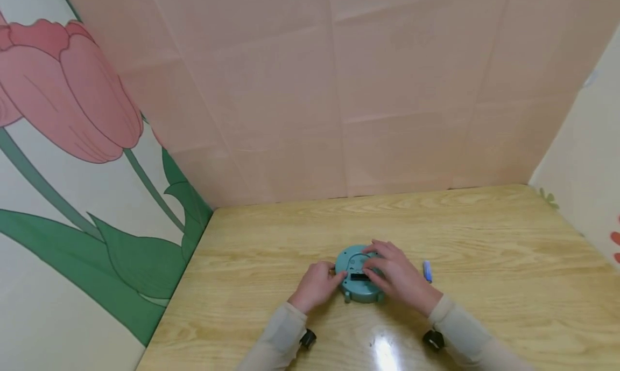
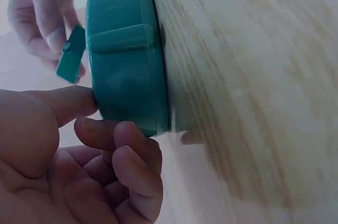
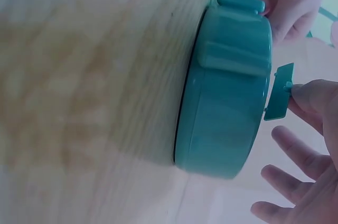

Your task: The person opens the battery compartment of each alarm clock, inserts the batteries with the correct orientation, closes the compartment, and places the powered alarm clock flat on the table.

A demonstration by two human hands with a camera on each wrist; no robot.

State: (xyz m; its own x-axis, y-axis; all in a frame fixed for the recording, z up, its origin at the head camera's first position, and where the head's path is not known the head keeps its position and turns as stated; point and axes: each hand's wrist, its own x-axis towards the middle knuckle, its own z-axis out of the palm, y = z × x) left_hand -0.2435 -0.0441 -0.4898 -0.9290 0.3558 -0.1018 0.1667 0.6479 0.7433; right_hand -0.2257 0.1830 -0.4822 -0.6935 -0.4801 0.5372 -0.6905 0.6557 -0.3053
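A teal round alarm clock (image 1: 360,291) with two short feet lies face down on the table, its back upward. A dark battery slot (image 1: 359,277) shows in that back. My left hand (image 1: 316,285) grips the clock's left edge, thumb on the back rim and curled fingers at the side, as the left wrist view shows. Over the clock's right part is my right hand (image 1: 399,274). Its thumb and index finger pinch a small teal battery cover (image 3: 280,92), tilted close over the back; the other fingers spread apart. In the left wrist view the cover (image 2: 72,57) stands edge-up beside the clock.
A small blue cylinder (image 1: 427,271) lies on the wooden table (image 1: 271,225) right of my right hand. Behind the table hangs a pinkish cloth (image 1: 339,91). A wall with a painted tulip (image 1: 72,91) rises at the left, and a pale wall (image 1: 591,145) stands at the right.
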